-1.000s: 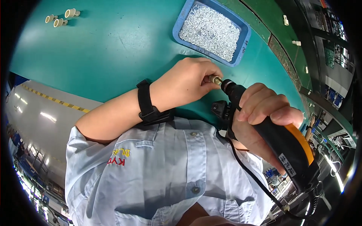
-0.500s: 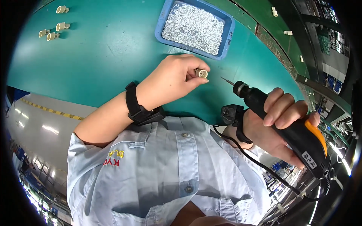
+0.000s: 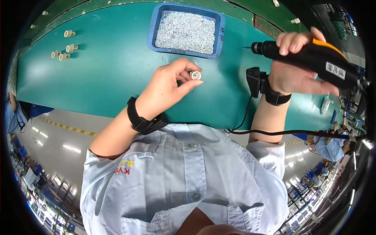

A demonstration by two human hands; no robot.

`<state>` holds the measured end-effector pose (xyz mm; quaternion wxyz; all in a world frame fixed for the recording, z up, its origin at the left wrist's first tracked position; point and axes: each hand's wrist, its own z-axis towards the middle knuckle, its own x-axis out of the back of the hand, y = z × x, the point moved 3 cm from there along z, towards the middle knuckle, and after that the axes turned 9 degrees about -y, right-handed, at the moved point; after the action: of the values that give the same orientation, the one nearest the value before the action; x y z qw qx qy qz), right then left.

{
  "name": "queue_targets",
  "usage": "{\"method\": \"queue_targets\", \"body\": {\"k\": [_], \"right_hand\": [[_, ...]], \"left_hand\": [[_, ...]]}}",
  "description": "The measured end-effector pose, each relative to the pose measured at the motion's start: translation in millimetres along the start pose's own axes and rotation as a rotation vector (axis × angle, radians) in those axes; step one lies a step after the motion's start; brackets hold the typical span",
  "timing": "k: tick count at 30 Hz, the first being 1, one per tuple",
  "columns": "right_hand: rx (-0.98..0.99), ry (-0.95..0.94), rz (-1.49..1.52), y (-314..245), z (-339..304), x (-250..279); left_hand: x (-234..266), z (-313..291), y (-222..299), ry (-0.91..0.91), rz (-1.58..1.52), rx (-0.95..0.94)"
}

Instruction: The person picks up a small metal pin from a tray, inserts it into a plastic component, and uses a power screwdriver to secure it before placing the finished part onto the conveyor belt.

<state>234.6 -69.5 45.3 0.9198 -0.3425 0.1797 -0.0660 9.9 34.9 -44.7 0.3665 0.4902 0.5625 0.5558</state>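
My left hand [image 3: 168, 82] pinches a small cream cylindrical socket [image 3: 196, 75] between thumb and fingers over the table. The socket's open end faces up and shows metal inside. Off to the right, my right hand [image 3: 291, 72] is wrapped round a black and orange electric screwdriver [image 3: 305, 55]. Its thin bit points left, apart from the socket. Beyond my left hand stands a blue tray [image 3: 152, 31] filled with small silver screws or pins [image 3: 186, 33], too small to tell which.
Several similar cream sockets [image 3: 72, 47] lie on the green table [image 3: 113, 74] at the left. More cream pieces [image 3: 295, 20] are on the green surface past the far edge. A black cable [image 3: 290, 133] runs across the right side. Other people [image 3: 333, 147] are at the rim.
My right hand has swung the screwdriver up and away to the right, its bit now farther from the socket. The view has shifted; my left hand keeps its hold on the socket.
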Motion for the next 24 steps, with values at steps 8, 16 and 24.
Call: {"method": "queue_targets", "body": {"k": [8, 16, 24], "right_hand": [[0.118, 0.282, 1.311, 10.4, 41.6, -21.3], [0.300, 0.200, 1.234, -9.7, 41.6, -16.6], [0.227, 0.150, 0.278, -34.6, 30.3, 10.0]], "left_hand": [[2.8, -4.7, 0.5, -0.129, -0.756, 0.067], [-20.3, 1.1, 13.1, -0.267, -1.277, 0.138], [-27.1, 1.9, 20.4, -0.264, -1.092, 0.102]]}}
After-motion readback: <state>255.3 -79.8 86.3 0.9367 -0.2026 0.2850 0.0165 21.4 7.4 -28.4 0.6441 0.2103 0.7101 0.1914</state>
